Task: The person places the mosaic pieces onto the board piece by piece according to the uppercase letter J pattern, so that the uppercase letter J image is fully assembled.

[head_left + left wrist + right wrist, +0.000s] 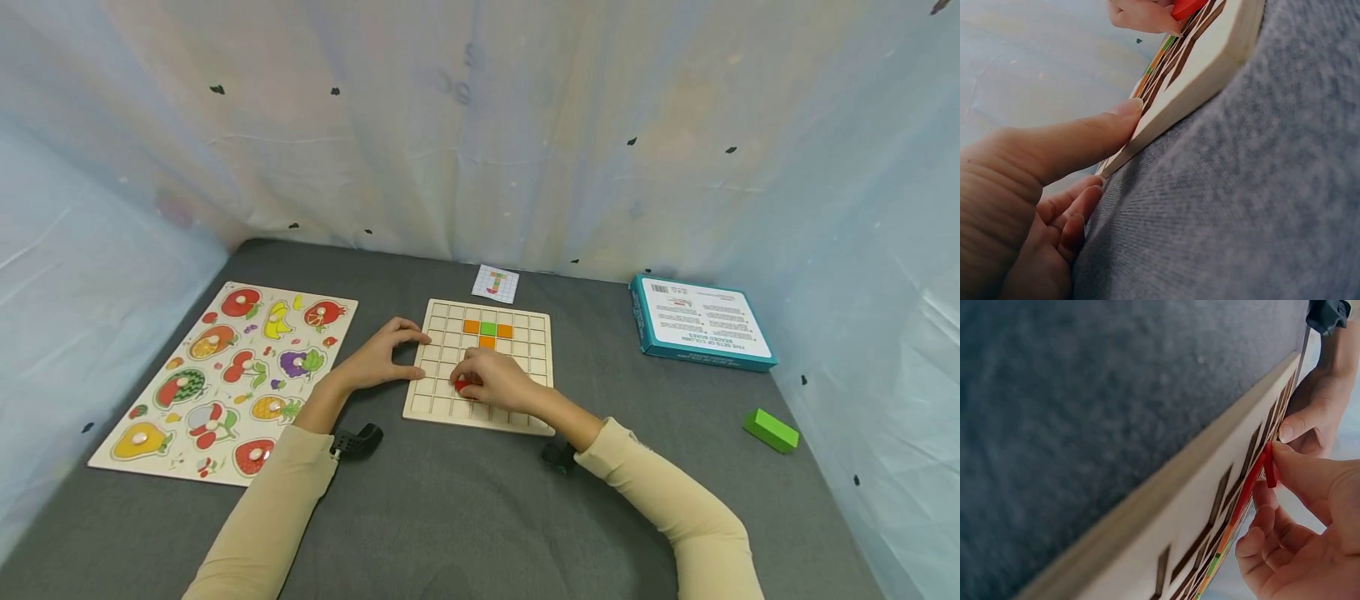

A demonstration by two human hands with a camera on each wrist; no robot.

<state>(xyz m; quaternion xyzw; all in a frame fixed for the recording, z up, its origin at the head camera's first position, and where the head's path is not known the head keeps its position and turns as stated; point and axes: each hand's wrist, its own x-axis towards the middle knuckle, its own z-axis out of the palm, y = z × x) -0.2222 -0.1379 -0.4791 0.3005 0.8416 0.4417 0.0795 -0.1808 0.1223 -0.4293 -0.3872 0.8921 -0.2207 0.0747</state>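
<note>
A square wooden grid board [442,404] lies on the table, with orange tiles [505,332] and a green tile [488,328] set in its upper cells. Over the lower left cells, my right hand [498,379] pinches a small red tile [1270,465] between thumb and fingers, tilted up from the board. More red [1247,489] shows on the grid beside it, partly hidden by the hand in the head view. My left hand [378,357] rests at the board's left edge, thumb [1125,112] and fingertips extended against the rim.
A small pattern card [495,284] lies behind the board. To the left is a fruit puzzle board [217,383], partly under the left forearm. At the right are a teal box [705,321] and a green block [771,431]. Curtains [480,150] border the table.
</note>
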